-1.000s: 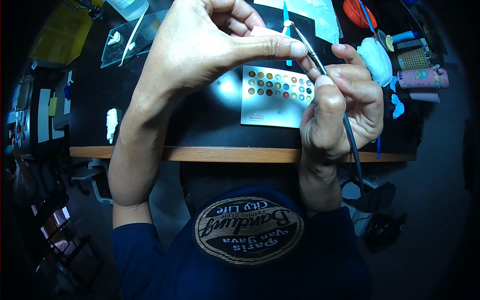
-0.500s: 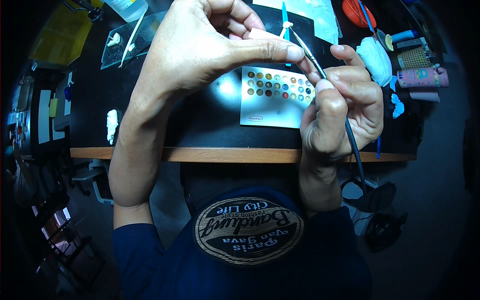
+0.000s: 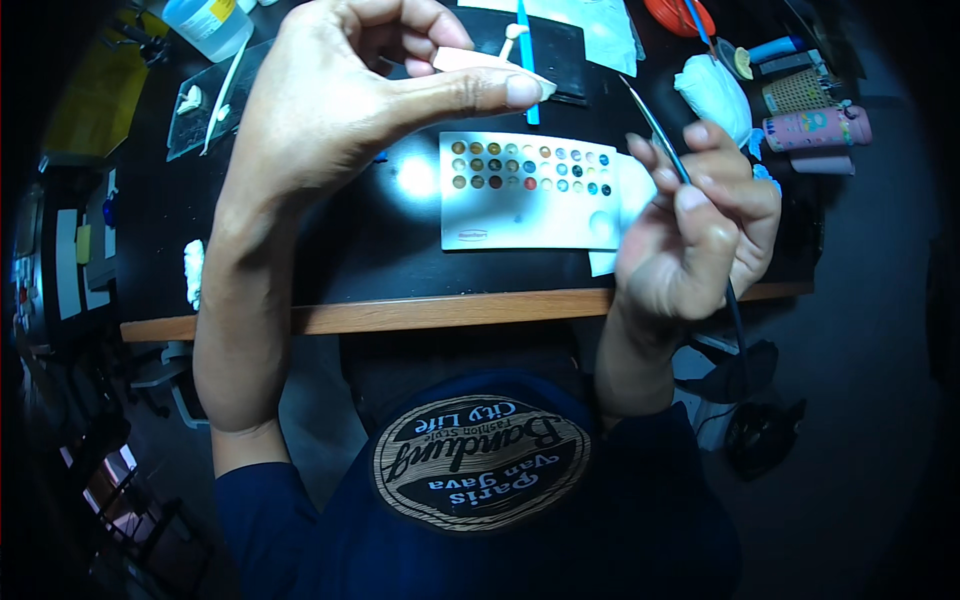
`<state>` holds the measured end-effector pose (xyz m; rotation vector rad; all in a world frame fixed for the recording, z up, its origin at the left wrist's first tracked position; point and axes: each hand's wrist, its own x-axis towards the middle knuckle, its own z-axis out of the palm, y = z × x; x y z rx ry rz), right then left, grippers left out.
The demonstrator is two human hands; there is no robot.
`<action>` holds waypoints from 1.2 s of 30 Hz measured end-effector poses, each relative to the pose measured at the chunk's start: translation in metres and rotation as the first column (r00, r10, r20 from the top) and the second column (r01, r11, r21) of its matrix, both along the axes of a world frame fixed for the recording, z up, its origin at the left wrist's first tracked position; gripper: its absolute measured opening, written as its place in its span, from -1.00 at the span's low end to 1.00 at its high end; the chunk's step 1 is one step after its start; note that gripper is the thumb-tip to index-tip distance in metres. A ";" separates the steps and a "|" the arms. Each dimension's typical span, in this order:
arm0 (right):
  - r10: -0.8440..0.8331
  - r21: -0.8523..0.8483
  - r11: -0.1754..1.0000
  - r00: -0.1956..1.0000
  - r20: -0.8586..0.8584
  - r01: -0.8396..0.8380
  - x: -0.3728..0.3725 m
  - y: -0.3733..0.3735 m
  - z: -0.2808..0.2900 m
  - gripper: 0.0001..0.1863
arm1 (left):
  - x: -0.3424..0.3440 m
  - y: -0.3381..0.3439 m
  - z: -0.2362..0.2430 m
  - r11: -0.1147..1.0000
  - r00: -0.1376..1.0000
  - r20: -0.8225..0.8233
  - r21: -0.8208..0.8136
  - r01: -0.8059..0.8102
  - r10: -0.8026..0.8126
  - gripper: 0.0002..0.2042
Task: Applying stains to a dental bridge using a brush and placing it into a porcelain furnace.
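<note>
My left hand (image 3: 330, 110) pinches a pale pink block (image 3: 470, 60), with a small ivory piece (image 3: 514, 32) on a short stem rising above it. Behind these, a blue stick-like tool (image 3: 531, 110) lies across a black pad (image 3: 565, 50). My right hand (image 3: 705, 245) grips a slim dark brush (image 3: 655, 130), its tip pointing up-left, apart from the block and piece. Below both hands on the dark desk sits a white palette (image 3: 525, 220) with several rows of coloured wells, a white sheet (image 3: 604, 262) partly under its right side.
At back left are a translucent container (image 3: 205, 25) and a glass slab (image 3: 190, 138) bearing white bits. A crumpled white tissue (image 3: 194, 275) lies left. Right are a white bundle (image 3: 712, 98), orange coiled item (image 3: 680, 15) and pink cylinder (image 3: 815, 127). A wooden edge (image 3: 450, 310) runs along the desk's front.
My right hand and brush have moved rightward, the tip leaving the small piece. My left hand has shifted left with the block. The view has also shifted slightly, revealing more of the palette.
</note>
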<state>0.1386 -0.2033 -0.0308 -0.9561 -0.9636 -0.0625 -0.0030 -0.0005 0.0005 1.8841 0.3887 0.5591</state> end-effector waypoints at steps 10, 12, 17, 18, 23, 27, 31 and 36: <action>-0.128 -0.339 0.931 0.991 0.049 0.137 0.014 -0.076 -0.043 -0.92 | 0.001 -0.005 0.003 0.999 0.999 -0.035 0.038 -0.003 0.005 -0.62; -0.120 -0.349 0.927 0.990 0.074 0.138 0.011 -0.077 -0.041 -0.93 | 0.003 -0.003 -0.002 0.999 1.000 0.012 0.029 0.020 -0.021 -0.63; -0.086 -0.393 0.912 0.993 0.084 0.112 0.011 -0.076 -0.040 -0.95 | 0.005 -0.001 -0.004 0.999 0.999 0.036 -0.037 0.009 -0.008 -0.66; -0.088 -0.393 0.912 0.992 0.086 0.115 0.011 -0.077 -0.041 -0.95 | 0.005 -0.001 -0.003 0.999 1.000 0.014 -0.041 0.010 -0.010 -0.67; -0.111 -0.402 0.905 0.989 0.097 0.141 0.012 -0.076 -0.043 -0.96 | 0.005 0.000 -0.005 1.000 0.998 0.054 0.004 0.018 -0.019 -0.68; -0.099 -0.407 0.904 0.991 0.091 0.127 0.011 -0.075 -0.042 -0.96 | 0.003 -0.001 -0.005 1.000 0.997 0.074 0.010 0.004 -0.005 -0.69; -0.093 -0.398 0.909 0.991 0.098 0.124 0.011 -0.074 -0.041 -0.96 | 0.003 -0.003 -0.003 1.000 0.997 0.076 -0.025 0.017 -0.015 -0.68; -0.094 -0.402 0.907 0.991 0.092 0.124 0.010 -0.075 -0.042 -0.95 | 0.004 -0.002 -0.005 0.999 0.996 0.083 -0.023 0.025 -0.023 -0.69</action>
